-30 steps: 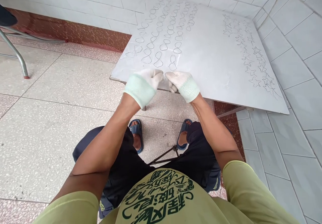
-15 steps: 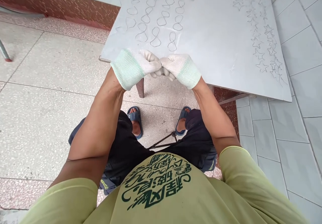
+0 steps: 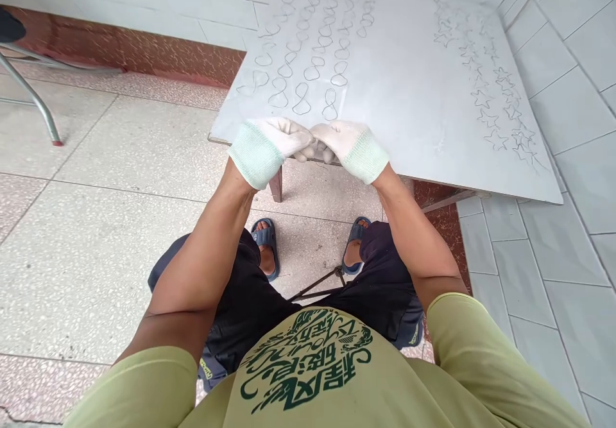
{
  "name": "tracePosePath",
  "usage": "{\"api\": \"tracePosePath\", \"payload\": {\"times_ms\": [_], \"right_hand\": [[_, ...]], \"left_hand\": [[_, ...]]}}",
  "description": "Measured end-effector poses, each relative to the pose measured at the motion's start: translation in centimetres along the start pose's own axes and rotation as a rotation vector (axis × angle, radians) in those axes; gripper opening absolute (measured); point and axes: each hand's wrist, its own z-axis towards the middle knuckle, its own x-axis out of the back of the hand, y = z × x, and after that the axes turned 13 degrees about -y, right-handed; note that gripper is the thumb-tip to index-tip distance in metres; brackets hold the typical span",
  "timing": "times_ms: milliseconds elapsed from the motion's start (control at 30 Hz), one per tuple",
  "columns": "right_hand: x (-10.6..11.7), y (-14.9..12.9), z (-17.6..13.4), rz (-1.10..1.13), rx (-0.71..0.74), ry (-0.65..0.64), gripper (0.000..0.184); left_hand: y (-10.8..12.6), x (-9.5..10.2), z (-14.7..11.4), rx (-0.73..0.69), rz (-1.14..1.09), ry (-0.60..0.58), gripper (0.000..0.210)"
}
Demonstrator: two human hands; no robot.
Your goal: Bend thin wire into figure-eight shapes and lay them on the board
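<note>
My left hand (image 3: 272, 144) and my right hand (image 3: 347, 145), both in white knit gloves, meet fingertip to fingertip over the near edge of a white board (image 3: 414, 88). The fingers of both are closed around a small piece of thin wire (image 3: 314, 148), mostly hidden by the gloves. Just beyond the hands, rows of figure-eight wire shapes (image 3: 308, 62) lie on the board. A column of star-shaped wire pieces (image 3: 495, 88) lies along its right side.
The board rests on a low stand with a brown leg (image 3: 276, 185) above a speckled floor. A metal chair leg (image 3: 33, 101) stands at the far left. White wall tiles run along the right. A dark metal tool (image 3: 317, 287) lies between my sandalled feet.
The hands stay pressed together on the wire, with small shifts of the fingers. The view dipped toward the board and has risen back; the hands sit slightly lower in it.
</note>
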Motion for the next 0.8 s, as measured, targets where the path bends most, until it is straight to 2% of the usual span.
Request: {"api": "tracePosePath", "payload": {"times_ms": [133,200,300,400,500,600,733,800], "right_hand": [[-0.6,-0.5,0.7,0.195,-0.045,-0.032,0.059],[-0.6,-0.6,1.1,0.237,-0.066,0.008,0.059],[-0.5,-0.5,1.5,0.295,-0.065,0.092,0.052],[-0.5,-0.5,1.5,0.258,-0.084,0.077,0.052],[-0.7,-0.2,1.2,0.193,-0.063,0.075,0.056],[-0.6,0.2,1.2,0.242,-0.033,0.082,0.055],[0.2,0.4,1.2,0.357,0.010,0.140,0.061],[0.7,0.2,0.8,0.335,0.036,0.190,0.060]], "left_hand": [[0.0,-0.3,0.0,-0.006,-0.091,-0.058,0.047],[-0.1,-0.3,0.2,-0.012,-0.112,-0.070,0.046],[0.0,-0.4,0.5,0.030,0.009,-0.057,0.046],[0.5,-1.2,0.6,0.047,0.190,-0.037,0.046],[1.0,-1.9,0.1,0.127,0.236,-0.050,0.046],[1.1,-2.1,-0.3,0.241,0.187,-0.052,0.046],[1.3,-1.6,-0.6,0.249,0.058,-0.031,0.027],[1.3,-1.1,-0.6,0.254,-0.005,-0.046,0.026]]}}
